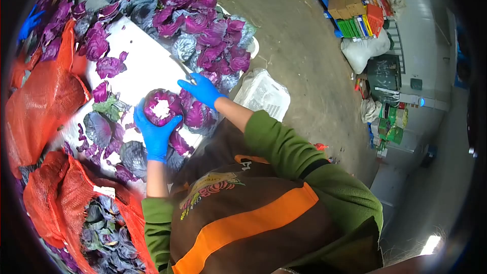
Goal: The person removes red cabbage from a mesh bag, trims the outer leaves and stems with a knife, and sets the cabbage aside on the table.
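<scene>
In the head view, my left hand (153,134), in a blue glove, is wrapped round a red cabbage (170,102) on the white work table (147,68). The pale cut stem end of the cabbage faces up. My right hand (203,90), also gloved in blue, is closed round a knife (181,66). Its blade points away to the upper left, apart from the cabbage, and the handle is mostly hidden by the fingers. Loose purple leaves (110,66) lie on the table beyond my left hand, and a dark whole cabbage (134,157) sits by my left wrist.
A large heap of purple leaves (213,40) fills the far right side. Red mesh sacks (45,106) stand at left, one open with cabbages (109,233) inside. A white crate (266,94) stands on the floor. Another person's blue-gloved hand (31,23) shows at far left.
</scene>
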The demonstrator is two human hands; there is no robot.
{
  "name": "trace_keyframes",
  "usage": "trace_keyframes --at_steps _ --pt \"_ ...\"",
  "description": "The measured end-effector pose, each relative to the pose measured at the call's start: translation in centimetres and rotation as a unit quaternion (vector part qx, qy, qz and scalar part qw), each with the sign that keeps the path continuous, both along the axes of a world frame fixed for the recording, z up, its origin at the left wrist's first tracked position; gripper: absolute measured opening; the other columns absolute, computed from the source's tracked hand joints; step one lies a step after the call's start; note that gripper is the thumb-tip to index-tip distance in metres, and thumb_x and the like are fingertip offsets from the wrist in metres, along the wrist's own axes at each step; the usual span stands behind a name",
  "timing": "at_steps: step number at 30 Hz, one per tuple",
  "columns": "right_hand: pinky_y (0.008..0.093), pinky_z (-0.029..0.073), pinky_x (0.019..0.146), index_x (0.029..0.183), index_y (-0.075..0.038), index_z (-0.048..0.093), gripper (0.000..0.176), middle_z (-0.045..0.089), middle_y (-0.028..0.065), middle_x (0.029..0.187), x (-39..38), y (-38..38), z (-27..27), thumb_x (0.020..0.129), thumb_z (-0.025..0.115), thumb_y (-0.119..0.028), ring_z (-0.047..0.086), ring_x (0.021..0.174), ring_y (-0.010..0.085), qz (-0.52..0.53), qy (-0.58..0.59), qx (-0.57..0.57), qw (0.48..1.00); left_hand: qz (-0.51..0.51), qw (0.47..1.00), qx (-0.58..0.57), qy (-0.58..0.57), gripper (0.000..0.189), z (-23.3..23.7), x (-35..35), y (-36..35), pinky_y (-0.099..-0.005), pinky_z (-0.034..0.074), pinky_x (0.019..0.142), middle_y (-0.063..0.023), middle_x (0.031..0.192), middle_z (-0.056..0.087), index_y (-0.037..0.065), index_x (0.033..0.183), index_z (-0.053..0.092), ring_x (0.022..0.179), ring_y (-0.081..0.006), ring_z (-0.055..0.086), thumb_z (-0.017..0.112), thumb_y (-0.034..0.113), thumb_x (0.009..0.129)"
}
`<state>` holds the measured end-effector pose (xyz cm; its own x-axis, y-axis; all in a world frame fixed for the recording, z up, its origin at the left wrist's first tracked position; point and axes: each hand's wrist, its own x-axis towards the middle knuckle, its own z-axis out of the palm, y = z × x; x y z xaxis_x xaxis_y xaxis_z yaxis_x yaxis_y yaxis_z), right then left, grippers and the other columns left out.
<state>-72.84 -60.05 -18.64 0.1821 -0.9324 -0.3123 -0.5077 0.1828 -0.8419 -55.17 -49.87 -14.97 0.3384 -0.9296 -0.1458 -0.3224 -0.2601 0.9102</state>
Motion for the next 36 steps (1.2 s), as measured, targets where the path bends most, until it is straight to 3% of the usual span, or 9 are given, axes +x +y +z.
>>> trace_keyframes --at_steps 3,7,12,17,20,27,29,32,36 --pt "0.0391 0.049 0.081 0.118 -0.006 0.06 0.032 0.063 0.0171 0.098 -1.9 1.7 0.7 0.094 0.055 -0.028 0.062 0.095 0.0314 0.066 0.035 -0.157 0.985 0.01 1.0 0.018 -0.005 0.105 -0.4 -0.2 0.0 -0.0456 0.032 0.106 -0.0173 0.132 0.038 0.006 0.138 0.035 0.124 -0.0342 0.038 0.092 0.028 0.052" --pt "0.0397 0.05 0.077 0.123 -0.012 0.059 0.037 0.061 0.0161 0.1 -1.0 3.8 6.9 0.093 0.054 -0.033 0.062 0.091 0.0333 0.193 0.117 -0.116 0.967 0.009 0.999 0.03 -0.027 0.106 0.1 -0.3 -0.7 -0.0454 0.033 0.106 -0.0196 0.132 0.037 0.005 0.138 0.034 0.124 -0.0352 0.038 0.091 0.029 0.052" --pt "0.0386 0.051 0.079 0.129 -0.013 0.053 0.07 0.056 0.0158 0.116 1.0 2.8 4.2 0.076 0.069 -0.056 0.062 0.096 0.0298 0.129 0.151 -0.131 0.971 -0.007 0.999 0.033 -0.042 0.108 -0.8 -0.2 -0.7 -0.046 0.034 0.105 -0.0208 0.133 0.036 0.006 0.139 0.033 0.124 -0.0365 0.038 0.091 0.031 0.052" --pt "0.0419 0.05 0.082 0.118 -0.01 0.061 0.062 0.063 0.0168 0.111 1.2 0.8 2.3 0.08 0.062 -0.059 0.063 0.098 0.0324 0.211 0.126 -0.14 0.959 -0.042 0.996 0.019 -0.075 0.109 -0.5 0.2 -0.5 -0.0466 0.033 0.105 -0.0217 0.134 0.035 0.005 0.14 0.031 0.125 -0.0369 0.037 0.09 0.033 0.053" --pt "0.042 0.051 0.074 0.108 -0.01 0.065 0.047 0.067 0.0155 0.088 2.0 0.2 1.3 0.087 0.058 -0.052 0.065 0.084 0.0334 0.14 0.14 -0.161 0.967 -0.029 0.998 0.025 -0.05 0.108 -0.4 0.0 -0.7 -0.0473 0.032 0.106 -0.0216 0.134 0.035 0.006 0.14 0.031 0.125 -0.038 0.036 0.09 0.033 0.053" --pt "0.0416 0.05 0.074 0.104 -0.008 0.065 0.037 0.066 0.018 0.092 2.5 -0.5 -0.8 0.083 0.065 -0.038 0.065 0.085 0.0328 0.102 0.05 0.057 0.992 0.03 0.997 0.014 -0.063 0.111 -0.9 -0.6 0.3 -0.0459 0.03 0.108 -0.0233 0.138 0.033 0.001 0.14 0.03 0.129 -0.0369 0.033 0.091 0.033 0.053" --pt "0.0429 0.05 0.072 0.098 -0.007 0.064 0.031 0.066 0.0171 0.089 2.6 0.5 -0.1 0.08 0.068 -0.033 0.064 0.082 0.0341 0.119 0.06 0.031 0.991 0.084 0.992 0.006 -0.094 0.112 -1.4 -1.1 0.4 -0.045 0.031 0.108 -0.0234 0.139 0.035 -0.003 0.14 0.03 0.129 -0.0357 0.035 0.091 0.034 0.054" --pt "0.0422 0.048 0.065 0.087 -0.004 0.057 0.02 0.06 0.0173 0.08 3.5 3.8 1.2 0.075 0.068 -0.015 0.061 0.077 0.0377 0.113 0.115 -0.135 0.978 0.228 0.968 0.063 0.089 0.106 -2.0 -1.4 0.7 -0.0401 0.034 0.107 -0.0237 0.132 0.045 -0.012 0.135 0.034 0.122 -0.0305 0.045 0.09 0.035 0.058" --pt "0.0376 0.049 0.068 0.095 -0.003 0.06 0.025 0.066 0.0156 0.085 3.8 2.0 -0.9 0.077 0.071 -0.018 0.065 0.078 0.0298 0.027 0.05 -0.036 0.998 0.228 0.97 0.076 0.025 0.111 -1.7 -2.0 0.0 -0.0411 0.034 0.106 -0.0245 0.131 0.04 -0.01 0.136 0.032 0.123 -0.0337 0.041 0.09 0.04 0.056"
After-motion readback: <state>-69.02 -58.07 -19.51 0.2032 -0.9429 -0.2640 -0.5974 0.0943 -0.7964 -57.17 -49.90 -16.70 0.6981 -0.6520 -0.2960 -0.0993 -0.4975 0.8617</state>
